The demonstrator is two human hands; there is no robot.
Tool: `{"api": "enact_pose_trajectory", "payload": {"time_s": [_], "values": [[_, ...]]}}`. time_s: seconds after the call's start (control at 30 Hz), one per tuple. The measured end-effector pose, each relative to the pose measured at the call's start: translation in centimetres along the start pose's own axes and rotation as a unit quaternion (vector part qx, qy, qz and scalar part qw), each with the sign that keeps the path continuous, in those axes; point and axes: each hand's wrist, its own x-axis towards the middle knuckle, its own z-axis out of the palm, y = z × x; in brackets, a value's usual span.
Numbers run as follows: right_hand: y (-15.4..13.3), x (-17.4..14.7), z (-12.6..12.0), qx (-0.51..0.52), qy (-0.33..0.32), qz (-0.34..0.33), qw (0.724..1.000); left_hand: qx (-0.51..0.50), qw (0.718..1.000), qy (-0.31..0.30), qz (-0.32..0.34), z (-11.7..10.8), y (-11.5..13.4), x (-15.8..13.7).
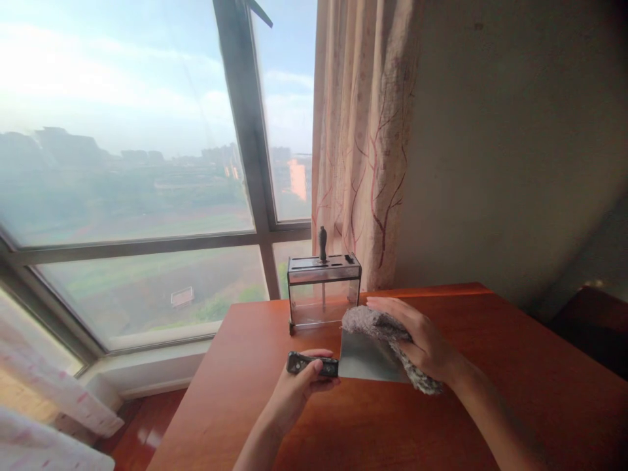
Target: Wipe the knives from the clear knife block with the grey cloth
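My left hand (307,379) is closed round the black handle of a cleaver (366,358), whose broad grey blade points right above the table. With my right hand (422,333) I hold a grey fuzzy cloth (375,322), pressed against the blade's upper edge and far side. The cloth hides part of the blade, and one end of it hangs down past the lower right corner. Just behind the cleaver stands a clear knife block (325,270) with a dark slotted top. A dark-handled tool (322,245) is upright in one slot, its thin shaft visible inside.
The reddish-brown wooden table (235,405) reaches back towards a curtain (363,131) and a grey wall (490,163). Large windows (127,183) fill the left side, with a white sill (157,360) below. Another curtain (44,399) hangs at the lower left.
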Motion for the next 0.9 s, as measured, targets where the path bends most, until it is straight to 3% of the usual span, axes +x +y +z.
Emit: {"api": "enact_pose_trajectory", "payload": {"time_s": [0.1,0.27,0.37,0.47,0.63,0.9], "values": [[-1.4,0.0,0.4,-0.049,-0.072,-0.017,0.996,-0.018,1.0,0.009,0.009,-0.1,0.1,0.1],[-2.5,-0.2,0.4,-0.062,-0.129,-0.013,0.99,-0.026,0.999,0.017,0.025,-0.3,0.1,0.3],[-2.1,0.1,0.3,-0.035,-0.101,0.015,0.994,-0.017,0.999,0.011,0.027,-0.2,0.1,0.2],[-1.6,0.6,1.0,-0.074,-0.058,0.046,0.995,-0.002,1.0,-0.001,0.027,-0.2,0.0,0.1],[-1.3,1.3,2.4,-0.155,-0.098,0.064,0.981,0.041,0.998,-0.021,0.037,-0.4,-0.2,-0.1],[-2.2,2.7,2.3,-0.181,-0.132,0.074,0.972,0.069,0.995,-0.047,0.05,-0.4,-0.1,-0.3]]}}
